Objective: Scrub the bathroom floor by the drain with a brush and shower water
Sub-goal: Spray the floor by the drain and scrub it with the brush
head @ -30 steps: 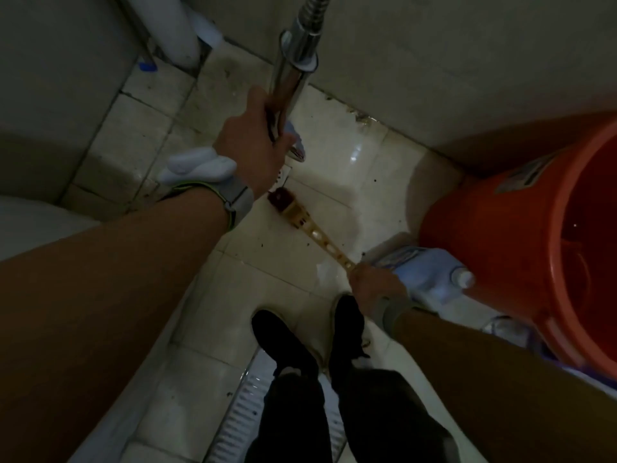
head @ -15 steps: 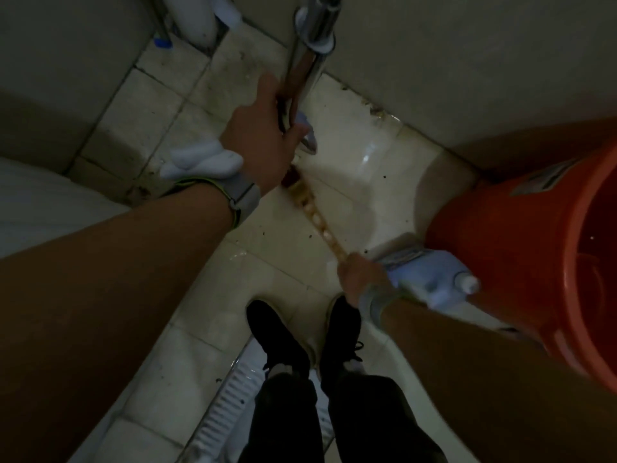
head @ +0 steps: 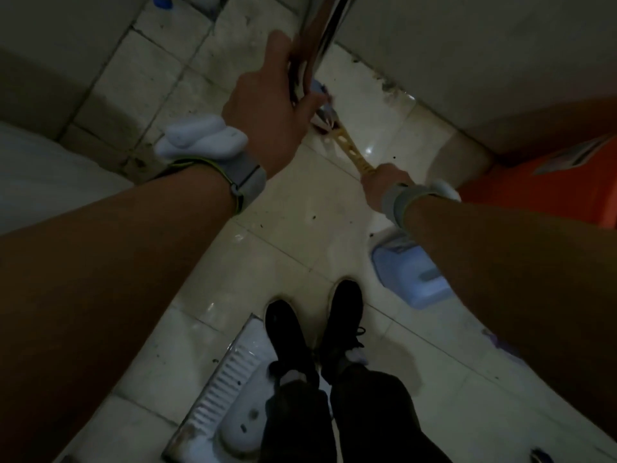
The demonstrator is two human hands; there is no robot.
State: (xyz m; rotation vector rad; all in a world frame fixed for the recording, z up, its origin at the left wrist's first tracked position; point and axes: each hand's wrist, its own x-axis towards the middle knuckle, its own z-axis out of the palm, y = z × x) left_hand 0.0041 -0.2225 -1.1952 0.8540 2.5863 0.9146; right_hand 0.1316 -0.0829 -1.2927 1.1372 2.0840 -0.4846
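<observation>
Bristles of the brush [head: 350, 152] sit half hidden behind the left grip [head: 267, 105], which clasps the cut-off shower handle [head: 319, 38]; the right grip [head: 384, 182] clenches the brush's end.

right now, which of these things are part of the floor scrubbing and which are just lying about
In use:
shower handle, gripped by the left hand
brush, held by the right hand
floor tiles

Lying about:
orange bucket
pale blue container
squat pan

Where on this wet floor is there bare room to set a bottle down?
The floor is bare between the shoes, the blue jug and the brush, and again right of the shoes. It is crowded by the orange bucket, beside the blue jug and right hand.
</observation>
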